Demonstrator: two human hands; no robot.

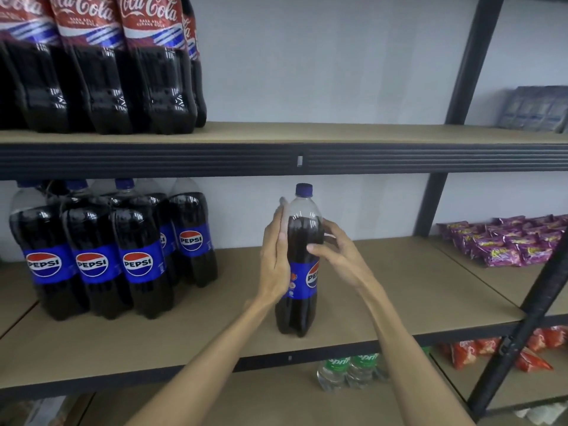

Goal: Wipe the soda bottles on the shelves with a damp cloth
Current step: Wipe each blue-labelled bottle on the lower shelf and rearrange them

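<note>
A single Pepsi bottle (297, 315) with a blue cap stands upright near the front edge of the middle shelf (399, 287). My left hand (273, 253) lies flat against the bottle's left side, fingers straight and pointing up. My right hand (338, 253) holds the bottle's upper right side, its fingers curling behind the bottle and its thumb on the front. No cloth is visible in either hand. More Pepsi bottles (98, 256) stand grouped at the left of the same shelf. Coca-Cola bottles (101, 72) stand on the shelf above, at the left.
Sprite bottles (347, 372) sit on the shelf below. Purple snack packs (504, 241) and red snack packs (479, 352) fill the neighbouring shelves on the right. A black upright post (467, 63) and a slanting black post (522, 327) stand to the right.
</note>
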